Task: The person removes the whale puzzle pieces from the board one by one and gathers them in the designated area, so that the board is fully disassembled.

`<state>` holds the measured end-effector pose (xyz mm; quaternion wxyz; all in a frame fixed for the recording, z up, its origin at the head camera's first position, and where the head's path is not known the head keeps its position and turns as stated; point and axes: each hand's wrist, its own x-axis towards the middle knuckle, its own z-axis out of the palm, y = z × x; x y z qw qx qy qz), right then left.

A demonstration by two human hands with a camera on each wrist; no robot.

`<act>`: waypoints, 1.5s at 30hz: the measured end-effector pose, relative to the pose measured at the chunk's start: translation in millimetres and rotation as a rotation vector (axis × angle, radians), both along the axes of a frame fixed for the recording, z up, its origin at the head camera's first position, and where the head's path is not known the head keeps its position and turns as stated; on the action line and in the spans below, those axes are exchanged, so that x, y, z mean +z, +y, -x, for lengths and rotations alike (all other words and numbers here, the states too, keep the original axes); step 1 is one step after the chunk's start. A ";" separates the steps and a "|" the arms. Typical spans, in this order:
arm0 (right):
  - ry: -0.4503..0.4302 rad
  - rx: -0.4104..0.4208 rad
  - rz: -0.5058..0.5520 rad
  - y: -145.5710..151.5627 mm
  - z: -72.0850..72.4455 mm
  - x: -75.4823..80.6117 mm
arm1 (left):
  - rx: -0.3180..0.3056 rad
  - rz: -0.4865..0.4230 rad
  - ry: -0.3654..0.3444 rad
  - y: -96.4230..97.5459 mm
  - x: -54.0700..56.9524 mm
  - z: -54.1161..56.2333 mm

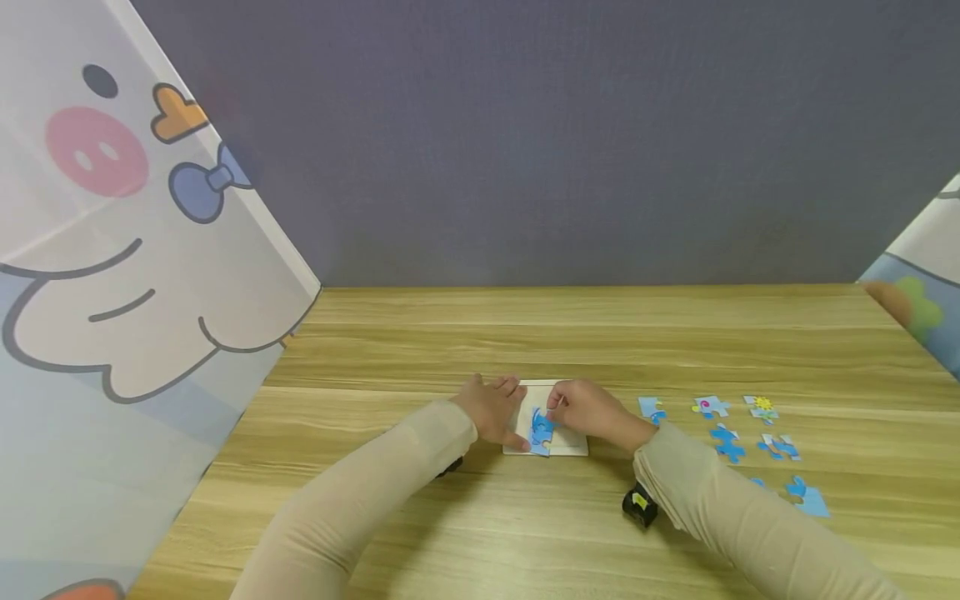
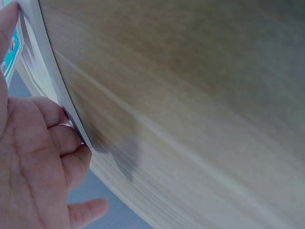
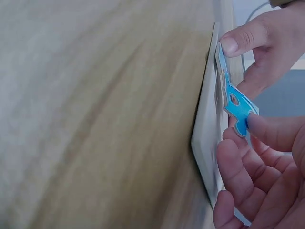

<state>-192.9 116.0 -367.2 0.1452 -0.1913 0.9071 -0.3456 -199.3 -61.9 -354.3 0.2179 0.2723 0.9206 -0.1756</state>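
Note:
A shallow white puzzle board (image 1: 572,448) lies on the table with blue puzzle pieces (image 1: 540,430) on its left part. My left hand (image 1: 491,408) spans the board's left side, fingers laid along its edge. Its thumb (image 3: 230,46) presses on a blue piece lying on the board. With thumb and fingers, my right hand (image 1: 592,411) pinches a blue jigsaw piece (image 3: 242,106), which tilts up from the board against the pressed piece. In the left wrist view, the left hand's fingers (image 2: 71,140) bend at the rim and the little finger sticks out.
Several loose jigsaw pieces (image 1: 726,443) lie spread on the table to the right, some partly behind the right sleeve (image 1: 720,487). A small black object (image 1: 640,505) is at the right wrist. A grey wall (image 1: 570,150) rises behind the wooden table (image 1: 420,333).

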 end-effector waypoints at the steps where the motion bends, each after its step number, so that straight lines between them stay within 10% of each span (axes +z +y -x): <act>1: -0.022 -0.003 0.028 0.6 0.0 -0.8 | 0.003 -0.002 -0.001 0.1 -0.2 0.0; 10: -0.116 -0.026 0.121 0.3 -0.8 -1.7 | 0.019 -0.031 -0.015 -0.3 -1.0 0.0; 18: 0.030 0.014 -0.037 -2.7 -1.1 1.7 | 0.011 -0.005 -0.004 0.8 0.0 0.9; 26: 0.047 0.066 0.024 -1.6 -0.7 -3.9 | 0.017 -0.006 -0.018 2.1 -0.6 -0.1; 38: -0.153 -0.042 0.172 -7.9 -3.1 -5.4 | 0.010 0.007 -0.009 1.1 0.1 1.8; 45: -0.106 -0.054 0.177 -12.3 -3.0 -7.6 | 0.005 0.007 -0.008 0.3 -1.3 1.4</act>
